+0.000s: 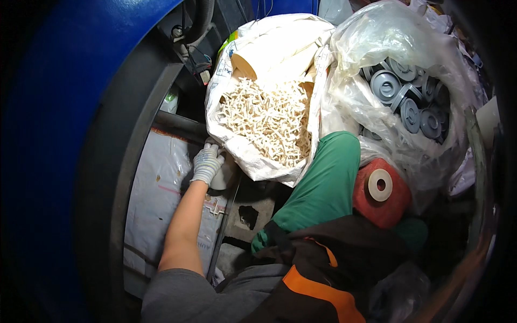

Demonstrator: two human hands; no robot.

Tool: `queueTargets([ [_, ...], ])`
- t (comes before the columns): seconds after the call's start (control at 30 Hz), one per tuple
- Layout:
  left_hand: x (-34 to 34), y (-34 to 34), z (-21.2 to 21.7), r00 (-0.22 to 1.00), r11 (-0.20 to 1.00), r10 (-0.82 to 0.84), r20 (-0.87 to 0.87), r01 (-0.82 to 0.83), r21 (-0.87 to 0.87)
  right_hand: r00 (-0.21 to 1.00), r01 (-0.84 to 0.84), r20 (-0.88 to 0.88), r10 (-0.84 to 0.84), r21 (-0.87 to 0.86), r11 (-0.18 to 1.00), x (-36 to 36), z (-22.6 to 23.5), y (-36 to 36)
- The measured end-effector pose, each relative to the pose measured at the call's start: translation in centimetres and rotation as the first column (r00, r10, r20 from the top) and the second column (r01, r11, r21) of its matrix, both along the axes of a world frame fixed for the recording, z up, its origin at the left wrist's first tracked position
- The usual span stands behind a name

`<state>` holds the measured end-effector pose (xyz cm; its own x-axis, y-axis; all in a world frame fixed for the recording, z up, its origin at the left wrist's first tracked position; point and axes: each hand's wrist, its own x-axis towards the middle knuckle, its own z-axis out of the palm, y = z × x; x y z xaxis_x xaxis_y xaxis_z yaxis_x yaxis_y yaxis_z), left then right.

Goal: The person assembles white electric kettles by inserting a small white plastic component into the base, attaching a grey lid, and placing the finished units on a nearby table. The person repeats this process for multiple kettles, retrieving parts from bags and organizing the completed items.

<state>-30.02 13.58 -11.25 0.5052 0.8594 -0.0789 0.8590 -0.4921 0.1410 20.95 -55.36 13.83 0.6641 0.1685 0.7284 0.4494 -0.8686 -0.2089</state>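
My left hand (pixel 207 163), in a pale striped knit glove, reaches down beside the lower left edge of a white woven sack (pixel 253 161). Its fingers are bent, and what they grip is mostly hidden. A pale, rounded object (pixel 222 176) shows right against the palm side; its kind is unclear. Small cream-coloured plastic pieces (pixel 266 118) fill the open sack in a loose heap. A blurred forearm (pixel 455 282) stretches along the lower right, but my right hand does not show.
A clear plastic bag (pixel 388 32) of grey round lids (pixel 385 86) stands at the right. A pale ring (pixel 380 185) rests on a red rounded object (pixel 379 210) beside my green-clad knee (pixel 328 167). Dark metal framing (pixel 145 113) and a blue curved surface (pixel 59 134) flank the left.
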Motion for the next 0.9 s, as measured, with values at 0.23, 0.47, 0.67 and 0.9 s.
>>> queueTargets([
  [0.23, -6.8, -0.9, 5.0, 0.762, 0.892, 0.255, 0.595, -0.424, 0.16, 0.636, -0.344, -0.439, 0.635, 0.575, 0.742, -9.3, -7.2, 18.6],
  [0.47, 8.6, -14.2, 21.9, 0.49, 0.923, -0.257, 0.833, 0.378, 0.063, 0.231, -0.89, -0.377, 0.897, 0.29, 0.352, -21.9, -2.7, 30.6],
  [0.67, 16.9, -21.3, 24.7, 0.238, 0.403, -0.802, 0.548, 0.893, 0.202, 0.039, -0.786, -0.449, 0.893, 0.538, 0.305, -21.7, -4.9, 26.7],
  [0.9, 20.3, -22.1, 22.5, 0.136, 0.094, -0.805, 0.577, 0.99, -0.103, 0.049, -0.685, -0.364, 0.93, 0.665, 0.297, -21.8, -7.6, 25.7],
])
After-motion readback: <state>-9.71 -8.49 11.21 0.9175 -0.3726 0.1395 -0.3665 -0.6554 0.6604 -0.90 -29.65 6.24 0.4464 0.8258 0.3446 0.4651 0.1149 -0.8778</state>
